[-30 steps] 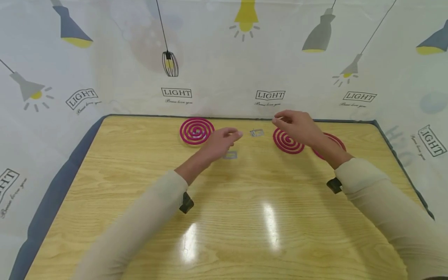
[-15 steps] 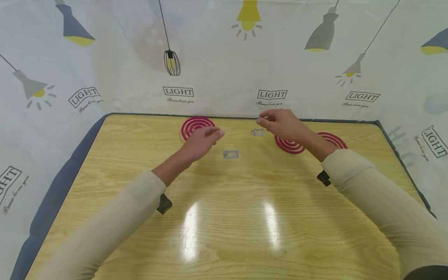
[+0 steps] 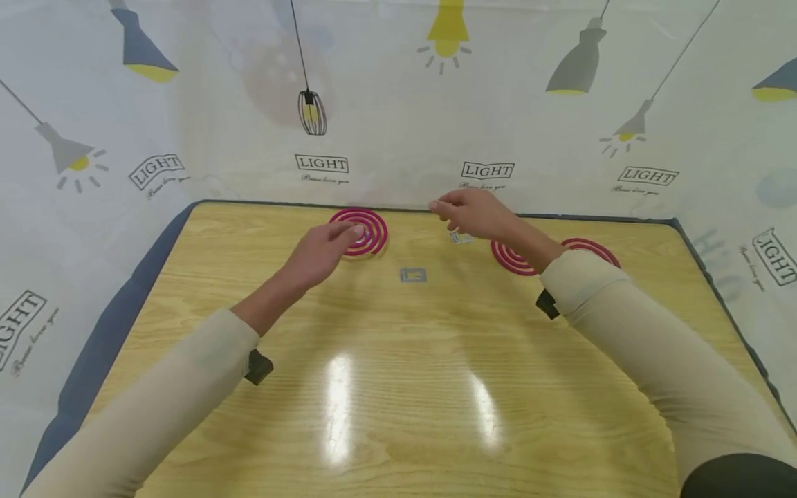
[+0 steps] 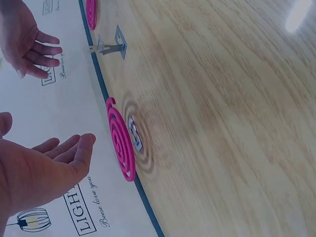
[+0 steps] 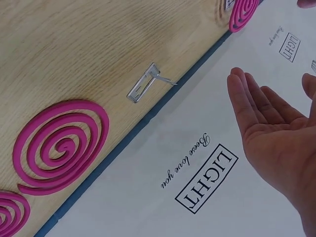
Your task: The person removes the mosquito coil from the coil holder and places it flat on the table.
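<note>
My left hand [image 3: 336, 243] is open, and its straight fingers reach over the near edge of a pink spiral coil [image 3: 367, 232] at the table's far side. In the left wrist view this coil [image 4: 121, 140] sits raised on a small metal stand [image 4: 134, 133], with the left hand [image 4: 47, 165] just short of it. My right hand [image 3: 467, 211] hovers open, holding nothing, above a metal stand with a raised prong [image 3: 461, 237]. The right wrist view shows that stand [image 5: 145, 81] on the wood, apart from the right hand [image 5: 274, 126]. A flat metal stand [image 3: 413, 275] lies between the hands.
Two more pink coils [image 3: 512, 257] [image 3: 594, 250] lie flat at the far right, partly behind my right forearm. The wooden table [image 3: 398, 387] is edged by a dark rim, and a lamp-print cloth wall [image 3: 398, 104] rises close behind it.
Both hands have moved left. The left hand went from beside the flat stand to the left coil. The right hand left the right coils and now hovers over the pronged stand.
</note>
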A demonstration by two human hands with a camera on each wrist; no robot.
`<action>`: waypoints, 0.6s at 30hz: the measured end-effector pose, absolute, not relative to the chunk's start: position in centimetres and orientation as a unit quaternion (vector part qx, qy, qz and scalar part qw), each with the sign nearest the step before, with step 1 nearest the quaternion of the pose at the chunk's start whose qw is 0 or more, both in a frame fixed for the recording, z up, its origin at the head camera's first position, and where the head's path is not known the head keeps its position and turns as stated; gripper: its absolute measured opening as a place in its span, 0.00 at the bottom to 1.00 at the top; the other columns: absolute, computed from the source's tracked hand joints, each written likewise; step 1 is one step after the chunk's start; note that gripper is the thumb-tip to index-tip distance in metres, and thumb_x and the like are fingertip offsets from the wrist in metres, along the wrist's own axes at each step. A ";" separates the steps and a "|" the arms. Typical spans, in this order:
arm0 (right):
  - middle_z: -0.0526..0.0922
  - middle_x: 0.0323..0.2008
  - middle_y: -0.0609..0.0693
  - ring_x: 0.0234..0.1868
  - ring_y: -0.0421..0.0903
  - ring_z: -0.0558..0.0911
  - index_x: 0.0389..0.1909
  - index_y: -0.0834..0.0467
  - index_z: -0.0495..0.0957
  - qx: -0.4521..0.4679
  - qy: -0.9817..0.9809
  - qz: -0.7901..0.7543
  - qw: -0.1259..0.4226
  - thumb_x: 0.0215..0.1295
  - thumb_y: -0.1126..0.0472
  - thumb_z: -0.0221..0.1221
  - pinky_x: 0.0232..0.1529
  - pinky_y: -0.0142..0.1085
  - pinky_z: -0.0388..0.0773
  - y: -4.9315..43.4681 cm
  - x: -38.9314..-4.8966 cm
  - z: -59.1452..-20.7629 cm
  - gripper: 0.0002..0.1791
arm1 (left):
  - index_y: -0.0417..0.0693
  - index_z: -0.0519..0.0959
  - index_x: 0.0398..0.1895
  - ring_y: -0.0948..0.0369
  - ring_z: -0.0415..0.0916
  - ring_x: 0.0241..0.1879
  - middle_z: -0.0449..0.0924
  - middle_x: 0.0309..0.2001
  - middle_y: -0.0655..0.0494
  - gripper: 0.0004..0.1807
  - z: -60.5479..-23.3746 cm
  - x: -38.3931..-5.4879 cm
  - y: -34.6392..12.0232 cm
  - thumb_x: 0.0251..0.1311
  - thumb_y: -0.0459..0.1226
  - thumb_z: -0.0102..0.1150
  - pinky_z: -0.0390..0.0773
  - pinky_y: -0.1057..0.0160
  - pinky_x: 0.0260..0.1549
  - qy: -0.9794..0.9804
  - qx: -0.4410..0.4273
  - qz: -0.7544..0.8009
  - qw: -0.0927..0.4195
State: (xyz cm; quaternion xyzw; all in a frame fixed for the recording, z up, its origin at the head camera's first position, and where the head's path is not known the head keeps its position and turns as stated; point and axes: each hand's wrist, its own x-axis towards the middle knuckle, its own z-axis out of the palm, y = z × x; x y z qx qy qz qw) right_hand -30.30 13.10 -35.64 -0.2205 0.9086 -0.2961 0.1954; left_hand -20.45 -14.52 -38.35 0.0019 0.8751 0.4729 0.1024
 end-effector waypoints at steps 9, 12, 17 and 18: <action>0.79 0.54 0.60 0.51 0.54 0.82 0.66 0.61 0.68 -0.179 0.883 -0.367 0.231 0.72 0.37 0.45 0.52 0.46 0.81 11.7 -32.1 -36.2 0.36 | 0.42 0.64 0.71 0.49 0.60 0.70 0.66 0.69 0.46 0.36 -38.6 -20.5 -16.1 0.72 0.59 0.39 0.59 0.48 0.70 0.876 -0.026 0.470 0.105; 0.78 0.56 0.64 0.53 0.57 0.81 0.66 0.63 0.68 -0.167 0.866 -0.407 0.238 0.73 0.39 0.47 0.53 0.46 0.80 11.1 -32.3 -36.6 0.35 | 0.43 0.64 0.71 0.49 0.61 0.70 0.67 0.68 0.46 0.35 -38.7 -20.7 -16.5 0.72 0.58 0.40 0.60 0.47 0.69 0.870 -0.044 0.480 0.102; 0.77 0.57 0.65 0.54 0.60 0.80 0.67 0.64 0.67 -0.159 0.847 -0.445 0.243 0.73 0.41 0.48 0.53 0.45 0.81 9.7 -32.1 -37.0 0.35 | 0.45 0.66 0.70 0.50 0.63 0.68 0.69 0.67 0.47 0.36 -38.9 -21.1 -17.2 0.70 0.60 0.40 0.62 0.47 0.68 0.862 -0.076 0.493 0.090; 0.77 0.57 0.65 0.54 0.60 0.80 0.66 0.65 0.67 -0.158 0.844 -0.451 0.244 0.73 0.41 0.48 0.53 0.46 0.80 9.4 -32.1 -37.0 0.35 | 0.45 0.66 0.70 0.50 0.64 0.67 0.69 0.67 0.46 0.36 -38.9 -21.1 -17.3 0.71 0.59 0.40 0.62 0.47 0.68 0.860 -0.082 0.496 0.088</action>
